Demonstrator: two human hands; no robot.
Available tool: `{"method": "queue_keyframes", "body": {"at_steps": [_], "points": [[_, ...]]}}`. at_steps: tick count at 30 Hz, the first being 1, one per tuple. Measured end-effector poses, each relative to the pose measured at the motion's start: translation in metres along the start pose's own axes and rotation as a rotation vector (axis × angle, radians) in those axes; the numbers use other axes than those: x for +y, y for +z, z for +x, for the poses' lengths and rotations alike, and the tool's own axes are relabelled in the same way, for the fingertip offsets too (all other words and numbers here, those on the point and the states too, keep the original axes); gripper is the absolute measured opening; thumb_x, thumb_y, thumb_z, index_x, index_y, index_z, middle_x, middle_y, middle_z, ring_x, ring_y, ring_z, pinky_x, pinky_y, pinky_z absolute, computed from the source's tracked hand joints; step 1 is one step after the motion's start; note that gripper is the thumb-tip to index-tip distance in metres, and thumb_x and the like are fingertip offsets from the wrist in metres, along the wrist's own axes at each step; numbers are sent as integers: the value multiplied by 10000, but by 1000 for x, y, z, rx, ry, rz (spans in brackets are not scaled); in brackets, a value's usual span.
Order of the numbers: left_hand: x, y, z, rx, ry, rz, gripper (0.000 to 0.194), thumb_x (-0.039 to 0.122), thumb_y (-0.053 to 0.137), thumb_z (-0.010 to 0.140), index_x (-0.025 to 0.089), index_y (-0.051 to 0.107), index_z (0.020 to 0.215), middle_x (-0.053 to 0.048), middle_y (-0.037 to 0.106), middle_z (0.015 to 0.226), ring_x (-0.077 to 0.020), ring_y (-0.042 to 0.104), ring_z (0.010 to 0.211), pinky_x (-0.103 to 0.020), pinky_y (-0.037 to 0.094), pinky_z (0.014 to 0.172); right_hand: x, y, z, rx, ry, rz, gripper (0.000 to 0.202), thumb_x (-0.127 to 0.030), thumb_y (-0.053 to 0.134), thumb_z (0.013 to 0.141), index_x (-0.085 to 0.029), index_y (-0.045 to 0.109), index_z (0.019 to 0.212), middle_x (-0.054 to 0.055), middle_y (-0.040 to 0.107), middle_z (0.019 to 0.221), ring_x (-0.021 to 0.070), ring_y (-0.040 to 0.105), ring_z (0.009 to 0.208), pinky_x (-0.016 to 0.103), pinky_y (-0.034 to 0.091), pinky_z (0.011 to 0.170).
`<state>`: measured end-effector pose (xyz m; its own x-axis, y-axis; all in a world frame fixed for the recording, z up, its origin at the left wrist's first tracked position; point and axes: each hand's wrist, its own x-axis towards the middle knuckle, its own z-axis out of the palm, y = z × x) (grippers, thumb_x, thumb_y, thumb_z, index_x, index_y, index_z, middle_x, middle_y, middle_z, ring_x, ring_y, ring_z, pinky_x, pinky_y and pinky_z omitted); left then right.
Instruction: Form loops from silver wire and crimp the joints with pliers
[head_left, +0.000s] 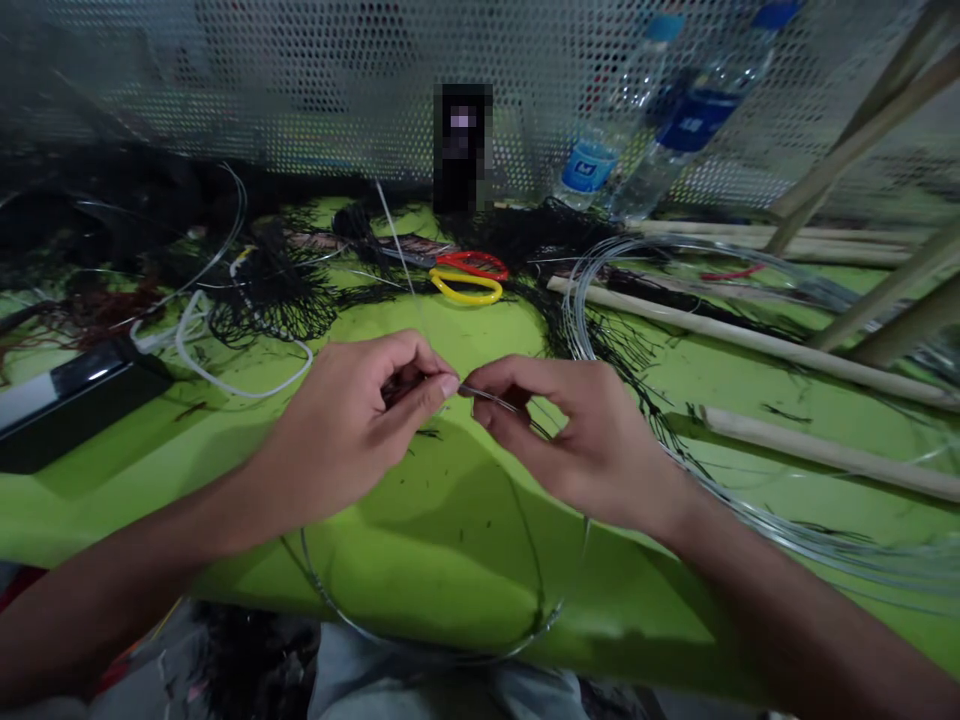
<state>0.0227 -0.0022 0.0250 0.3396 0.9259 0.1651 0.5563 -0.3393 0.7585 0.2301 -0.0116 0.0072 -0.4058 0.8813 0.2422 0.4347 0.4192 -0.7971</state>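
Observation:
Both my hands pinch a thin metal wire [491,397] over the green surface, with the fingertips of the two close together. My left hand [360,420] is closed, thumb against index finger, and a straight end of wire sticks up beyond it. My right hand [581,430] is also closed on the wire, just right of the left fingertips. Below them the wire hangs in a round loop [337,610] past the table's front edge. Scissors with one red and one yellow handle [466,288] lie just beyond the hands.
A large coil of wire [581,300] and wooden sticks [750,340] lie on the right. Two plastic bottles [592,165] lean at the perforated back panel [337,90]. Black netting [277,300], a white cord [225,385] and a dark box [82,400] are on the left.

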Motion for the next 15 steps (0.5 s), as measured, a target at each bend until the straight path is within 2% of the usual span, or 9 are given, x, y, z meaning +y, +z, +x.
{"method": "queue_keyframes", "body": {"at_steps": [3,5,7,10,13,15], "points": [[-1,0,0,6,11,1,237,391,622,919,203,704,799,19,683,662,-115,548,555,-228,366,499,1,0,-7,155,-270,-480,154,-261,598,1000,-246,742,1053,8,764,829,140,664,663,284,497,654],[-1,1,0,14,18,7,240,394,623,920,204,699,795,19,685,666,-117,552,558,-229,367,499,2,-2,-9,165,-344,-597,169,-290,585,1026,-255,746,1064,5,768,806,144,671,660,291,500,660],[-1,3,-1,19,27,29,236,392,624,924,206,703,803,28,663,635,-114,533,544,-233,356,498,2,-3,-9,161,-358,-589,160,-292,599,1022,-258,754,1043,4,774,809,146,677,666,291,501,665],[-1,4,-3,11,54,66,218,369,617,938,210,710,822,49,627,589,-101,494,514,-240,329,503,-1,-2,-6,139,-220,-361,150,-251,632,989,-238,765,922,-6,757,754,123,638,594,269,464,594],[-1,5,-5,3,81,82,217,374,617,948,217,716,835,56,634,592,-93,479,497,-246,324,508,-4,5,-1,14,119,162,231,-308,639,963,-205,722,773,-15,699,646,103,574,487,252,421,491],[-3,6,-4,-16,70,86,224,379,611,952,217,718,840,54,643,599,-94,475,491,-247,321,505,-1,7,3,-83,304,474,295,-392,642,942,-189,693,734,-3,691,640,105,564,465,254,444,474]]}}
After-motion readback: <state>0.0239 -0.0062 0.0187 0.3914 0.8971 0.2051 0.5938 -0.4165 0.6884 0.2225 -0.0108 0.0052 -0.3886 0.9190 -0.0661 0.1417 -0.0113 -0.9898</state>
